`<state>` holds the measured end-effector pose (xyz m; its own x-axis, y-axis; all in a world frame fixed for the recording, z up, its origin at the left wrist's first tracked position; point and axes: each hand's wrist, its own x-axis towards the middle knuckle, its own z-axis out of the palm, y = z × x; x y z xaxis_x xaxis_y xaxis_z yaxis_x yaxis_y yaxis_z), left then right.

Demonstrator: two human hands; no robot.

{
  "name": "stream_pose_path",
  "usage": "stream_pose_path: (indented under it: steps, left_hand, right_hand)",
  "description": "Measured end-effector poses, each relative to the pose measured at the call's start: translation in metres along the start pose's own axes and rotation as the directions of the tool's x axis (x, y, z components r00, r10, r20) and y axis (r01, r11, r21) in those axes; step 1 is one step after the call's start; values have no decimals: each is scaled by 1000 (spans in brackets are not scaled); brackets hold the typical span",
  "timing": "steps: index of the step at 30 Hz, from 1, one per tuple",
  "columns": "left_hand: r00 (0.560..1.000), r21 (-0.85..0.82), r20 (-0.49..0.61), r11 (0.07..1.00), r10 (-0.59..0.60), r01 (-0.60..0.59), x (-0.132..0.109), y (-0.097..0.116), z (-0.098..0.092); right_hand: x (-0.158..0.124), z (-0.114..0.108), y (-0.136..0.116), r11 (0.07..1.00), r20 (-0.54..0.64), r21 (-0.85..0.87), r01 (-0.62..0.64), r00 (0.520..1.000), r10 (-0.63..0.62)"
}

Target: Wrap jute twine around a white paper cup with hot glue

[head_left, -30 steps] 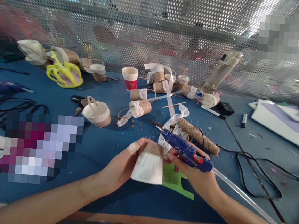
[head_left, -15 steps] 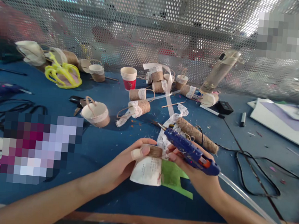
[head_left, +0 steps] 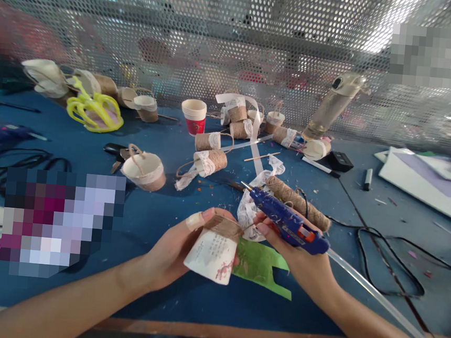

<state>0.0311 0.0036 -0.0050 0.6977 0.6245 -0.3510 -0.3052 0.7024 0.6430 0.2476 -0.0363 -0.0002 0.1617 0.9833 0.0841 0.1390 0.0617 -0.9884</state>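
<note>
My left hand [head_left: 179,244] is closed around a white paper cup [head_left: 214,255], which is tilted with its wide end toward me. A brown twine band [head_left: 222,226] is wound around the cup's narrow end. In my right hand [head_left: 304,262] lies a blue glue gun [head_left: 284,219], its nozzle pointing up and left and a clear glue stick trailing from its back. The thumb and finger of that hand also pinch a strand of twine beside the cup. Under the hands lies a green paper piece [head_left: 260,266]. White lace [head_left: 246,215] and a twine roll [head_left: 316,213] lie just beyond.
Several twine-wrapped cups stand or lie ahead, including a handled cup [head_left: 148,175]. A red-and-white cup stack [head_left: 193,119] and a clear bottle [head_left: 331,107] stand near the perforated metal screen [head_left: 205,41]. A black cord [head_left: 384,246] loops at right; another glue gun [head_left: 5,134] lies left.
My left hand has turned the cup and shifted it slightly left, so more of its twine band and printed side show. The glue gun has barely moved.
</note>
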Motion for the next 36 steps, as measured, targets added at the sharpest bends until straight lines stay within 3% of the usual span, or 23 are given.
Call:
stream_pose_path:
  steps: [2,5,11,14,19,25,28,32,36]
  left_hand:
    - [999,51,-4,998,-48,49,0,-4,-1]
    - [993,122,83,990,-79,69,0,-7,0]
    - [977,71,214,997,14,-30,3,-4,6]
    - [970,81,241,996,3,-23,3,-2,6]
    - [972,71,233,997,-14,-3,0,2,4]
    - [971,29,239,999,10,-18,0,6,1]
    - [978,-16,203,998,56,-54,1,6,0]
    - [988,-63,81,990,131,-126,1,9,2]
    - [982,57,-51,982,183,-180,-1,14,3]
  right_hand:
    - [-1,-1,-2,999,22,0,39,999,-39]
    - [-3,-2,-4,998,84,31,51,995,-54]
    - [-2,2,-3,985,172,134,-113,981,89]
    - [-2,2,-5,988,181,117,-104,980,82]
    - [1,1,-4,999,69,32,-18,997,15]
    - [10,-4,-1,997,-107,-56,-44,994,38]
    - [11,-11,0,995,-135,-84,-47,990,35]
    - [4,-19,-3,999,28,-19,-26,999,27]
    - [-5,-20,-9,993,60,-99,57,997,-51]
